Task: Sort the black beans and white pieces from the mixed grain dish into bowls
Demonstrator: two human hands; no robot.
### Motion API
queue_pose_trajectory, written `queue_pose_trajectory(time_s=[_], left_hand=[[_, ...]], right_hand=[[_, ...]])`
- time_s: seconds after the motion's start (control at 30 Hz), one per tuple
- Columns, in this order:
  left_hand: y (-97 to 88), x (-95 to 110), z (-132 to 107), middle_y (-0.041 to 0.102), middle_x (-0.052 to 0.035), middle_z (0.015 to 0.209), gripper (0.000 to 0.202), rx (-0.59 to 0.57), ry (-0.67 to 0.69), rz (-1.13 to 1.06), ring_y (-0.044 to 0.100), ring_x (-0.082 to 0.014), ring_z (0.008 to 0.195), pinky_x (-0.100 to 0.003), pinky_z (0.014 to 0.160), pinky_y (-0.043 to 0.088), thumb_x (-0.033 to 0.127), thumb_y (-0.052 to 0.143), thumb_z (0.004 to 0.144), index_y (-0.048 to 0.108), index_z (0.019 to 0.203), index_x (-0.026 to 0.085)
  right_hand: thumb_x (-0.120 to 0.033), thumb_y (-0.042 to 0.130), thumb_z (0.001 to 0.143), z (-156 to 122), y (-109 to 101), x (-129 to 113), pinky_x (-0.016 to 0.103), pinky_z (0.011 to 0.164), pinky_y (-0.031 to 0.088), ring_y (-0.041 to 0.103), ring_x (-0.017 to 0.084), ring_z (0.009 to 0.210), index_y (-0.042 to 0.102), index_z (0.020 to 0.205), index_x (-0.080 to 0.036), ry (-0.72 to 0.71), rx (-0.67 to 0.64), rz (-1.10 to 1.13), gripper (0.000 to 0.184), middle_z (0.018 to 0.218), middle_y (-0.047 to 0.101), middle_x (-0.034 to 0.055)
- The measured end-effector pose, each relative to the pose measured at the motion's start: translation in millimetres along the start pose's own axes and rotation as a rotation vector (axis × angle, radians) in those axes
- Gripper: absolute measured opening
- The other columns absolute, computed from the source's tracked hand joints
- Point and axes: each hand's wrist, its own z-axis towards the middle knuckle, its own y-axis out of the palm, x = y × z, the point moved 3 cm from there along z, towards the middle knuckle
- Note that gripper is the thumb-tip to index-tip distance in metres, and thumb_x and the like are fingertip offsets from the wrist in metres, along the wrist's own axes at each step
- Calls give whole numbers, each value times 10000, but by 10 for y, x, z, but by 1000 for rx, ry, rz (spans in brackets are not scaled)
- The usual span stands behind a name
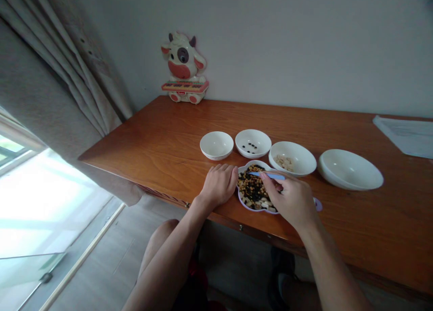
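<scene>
A lilac-rimmed, cloud-shaped plate point(244, 204) near the table's front edge holds mixed black beans, yellow beans or kernels and pale pieces. Curled beside its left rim is my left hand point(219, 185), thumb side against the plate; whatever its fingers may hold is hidden. My right hand point(293, 198) covers the plate's right side and pinches blue tweezers point(272, 176), their tip over the beans. Behind the plate, one white bowl point(253, 136) contains several black beans point(250, 145), and another white bowl point(302, 157) contains pale pieces point(284, 162).
A white bowl point(216, 144) at the left and a larger white bowl point(352, 169) at the right show nothing inside. A cow toy with a keyboard point(184, 70) stands at the back left of the wooden table point(162, 144). A white sheet-like item point(409, 134) lies far right.
</scene>
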Motion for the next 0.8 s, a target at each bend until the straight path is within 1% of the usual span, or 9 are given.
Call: queue_pose_trajectory(time_s=[0.1, 0.3, 0.43, 0.63, 0.8], left_hand=[[15, -8, -5, 698, -68, 882, 384, 11, 5, -8, 643, -210, 821, -333, 787, 465, 286, 272, 1084, 567, 856, 194], [6, -4, -5, 695, -64, 879, 386, -3, -3, 4, 638, -205, 807, -327, 766, 456, 288, 273, 1085, 568, 855, 195], [-9, 10, -3, 696, -63, 888, 375, -25, -5, 18, 636, -207, 807, -331, 757, 455, 284, 285, 1082, 575, 863, 194], [-19, 6, -3, 695, -62, 877, 400, 0, -24, -24, 636, -201, 798, -334, 762, 465, 301, 278, 1086, 579, 843, 199], [-21, 2, -6, 695, -60, 862, 402, -1, -20, -44, 644, -198, 804, -331, 769, 469, 304, 276, 1088, 578, 844, 199]], right_hand=[[-328, 584, 973, -1, -36, -4, 264, 649, 488, 725, 180, 687, 766, 861, -170, 0, 57, 0, 266, 806, 785, 59], [-291, 609, 957, 29, -109, -26, 248, 591, 476, 668, 151, 593, 763, 844, -164, -6, 231, -11, 230, 720, 750, 47], [-285, 607, 953, 65, -123, -3, 255, 594, 481, 669, 161, 608, 763, 852, -157, 30, 316, -57, 226, 698, 735, 52], [-352, 547, 989, 109, -38, 70, 309, 669, 511, 691, 207, 683, 762, 967, -172, 128, 300, -81, 281, 782, 759, 97], [-392, 514, 1004, 144, 36, 75, 320, 688, 519, 698, 217, 695, 760, 1010, -181, 156, 291, -104, 324, 841, 778, 109]])
